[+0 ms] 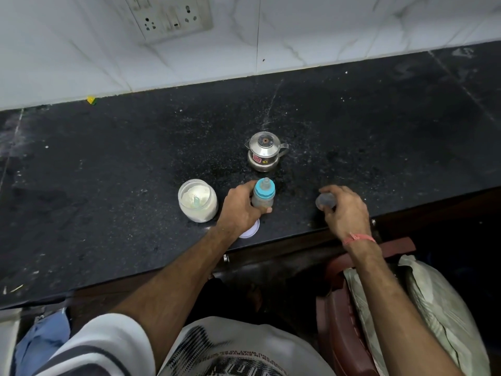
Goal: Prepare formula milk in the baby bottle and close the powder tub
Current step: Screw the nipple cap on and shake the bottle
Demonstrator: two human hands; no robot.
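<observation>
A small baby bottle (pixel 263 195) with a blue collar and teat stands upright on the black counter (pixel 108 172). My left hand (pixel 241 210) grips its body from the left. To the right, my right hand (pixel 344 210) holds the bottle's clear dome cap (pixel 324 200) just above the counter. The powder tub (pixel 197 200) stands open left of the bottle, with white powder and a scoop inside. Its white lid (pixel 250 230) lies flat near the counter's front edge, partly hidden under my left wrist.
A small lidded steel pot (pixel 264 154) stands behind the bottle. A white tiled wall with a socket panel (pixel 170 17) runs along the back. Below the counter edge on the right are a brown chair (pixel 339 321) and a grey sack (pixel 433 308).
</observation>
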